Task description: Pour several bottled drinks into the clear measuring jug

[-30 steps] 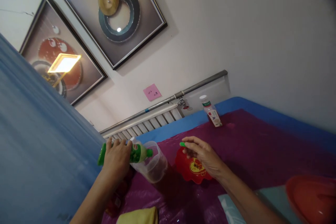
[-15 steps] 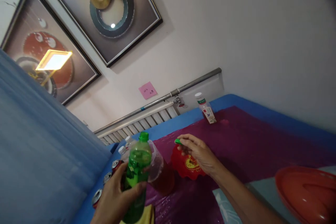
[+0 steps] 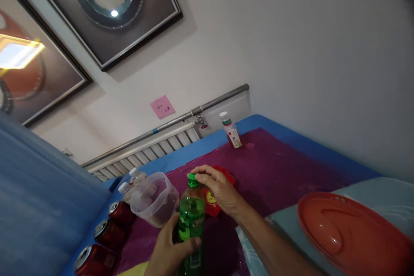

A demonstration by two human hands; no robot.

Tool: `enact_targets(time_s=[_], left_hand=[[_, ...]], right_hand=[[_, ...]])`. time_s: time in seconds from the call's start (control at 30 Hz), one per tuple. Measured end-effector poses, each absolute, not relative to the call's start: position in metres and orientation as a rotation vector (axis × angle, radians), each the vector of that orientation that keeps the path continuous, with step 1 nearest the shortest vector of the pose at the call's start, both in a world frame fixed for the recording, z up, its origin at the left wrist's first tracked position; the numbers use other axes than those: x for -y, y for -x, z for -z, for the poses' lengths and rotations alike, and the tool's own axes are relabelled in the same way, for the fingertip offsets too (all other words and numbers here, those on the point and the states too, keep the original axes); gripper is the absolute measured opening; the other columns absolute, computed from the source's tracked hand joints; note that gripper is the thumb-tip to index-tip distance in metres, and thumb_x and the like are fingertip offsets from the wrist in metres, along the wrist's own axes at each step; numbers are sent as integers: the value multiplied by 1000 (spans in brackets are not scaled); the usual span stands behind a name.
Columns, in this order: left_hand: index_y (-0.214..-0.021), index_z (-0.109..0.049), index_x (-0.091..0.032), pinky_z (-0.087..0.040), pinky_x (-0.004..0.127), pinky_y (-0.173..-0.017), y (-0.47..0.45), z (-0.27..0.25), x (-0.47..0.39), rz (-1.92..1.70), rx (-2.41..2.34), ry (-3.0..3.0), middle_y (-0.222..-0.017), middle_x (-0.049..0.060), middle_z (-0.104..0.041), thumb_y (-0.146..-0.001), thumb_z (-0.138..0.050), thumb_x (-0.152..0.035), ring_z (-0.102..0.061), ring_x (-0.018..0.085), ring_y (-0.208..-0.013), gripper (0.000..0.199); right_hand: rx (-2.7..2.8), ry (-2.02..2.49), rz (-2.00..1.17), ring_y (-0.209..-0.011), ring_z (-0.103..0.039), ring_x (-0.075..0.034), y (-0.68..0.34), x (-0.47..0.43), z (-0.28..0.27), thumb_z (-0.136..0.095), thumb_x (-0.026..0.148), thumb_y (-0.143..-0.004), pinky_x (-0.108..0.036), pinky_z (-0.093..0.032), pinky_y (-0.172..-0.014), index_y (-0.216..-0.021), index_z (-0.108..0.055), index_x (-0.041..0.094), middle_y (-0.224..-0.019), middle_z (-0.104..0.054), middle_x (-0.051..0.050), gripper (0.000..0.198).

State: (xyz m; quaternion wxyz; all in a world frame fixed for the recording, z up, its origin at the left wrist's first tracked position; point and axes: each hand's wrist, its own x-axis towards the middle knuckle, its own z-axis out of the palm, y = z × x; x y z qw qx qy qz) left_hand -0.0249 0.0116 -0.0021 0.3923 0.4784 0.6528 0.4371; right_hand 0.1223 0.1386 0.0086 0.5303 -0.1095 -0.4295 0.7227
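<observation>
Head view: I log my left hand (image 3: 171, 252) gripping a translucent green plastic bottle (image 3: 191, 220); right hand (image 3: 217, 185) pinching its ribbed cap (image 3: 193, 177); glossy purple table cover (image 3: 284, 164).

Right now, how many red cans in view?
3, in a row at the table's left edge: can by the clear cup, middle can, nearest can. More may be hidden.

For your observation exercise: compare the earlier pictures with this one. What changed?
The left hand tipped the green bottle from lying over the clear jug to upright. The right hand brought the green cap onto its neck. The red bowl and white bottle stayed.
</observation>
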Motion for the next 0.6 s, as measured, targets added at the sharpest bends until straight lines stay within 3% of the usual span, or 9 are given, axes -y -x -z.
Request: enact_targets(time_s=[0.2, 0.4, 0.6], left_hand=[[-114, -64, -14, -47, 34, -85, 27, 1, -4, -1120, -1646, -1241, -103, 9, -72, -56, -81, -40, -63, 28, -96, 65], [-121, -60, -17, -45, 33, -91, 28, 2, 6, -1189, -1597, -1259, -114, 9, -69, -57, -82, -35, -60, 28, -106, 71], [-121, -61, -20, -46, 33, -86, 27, 6, 14, -1156, -1420, -1229, -108, 6, -70, -57, -84, -35, -61, 25, -99, 69]], right_hand=[[1212, 235, -1710, -71, -58, -13, -132, -136, -14, -70, 31, -72, -28, -43, -72, -81, -73, 20, -77, -68, 1, 14], [1226, 135, -1788, -80, -61, -15, -133, -132, -15, -74, 28, -71, -29, -44, -78, -81, -72, 21, -80, -70, 0, 12], [1261, 45, -1888, -74, -60, -13, -130, -126, -15, -76, 29, -71, -27, -45, -73, -83, -72, 21, -80, -69, 1, 16]])
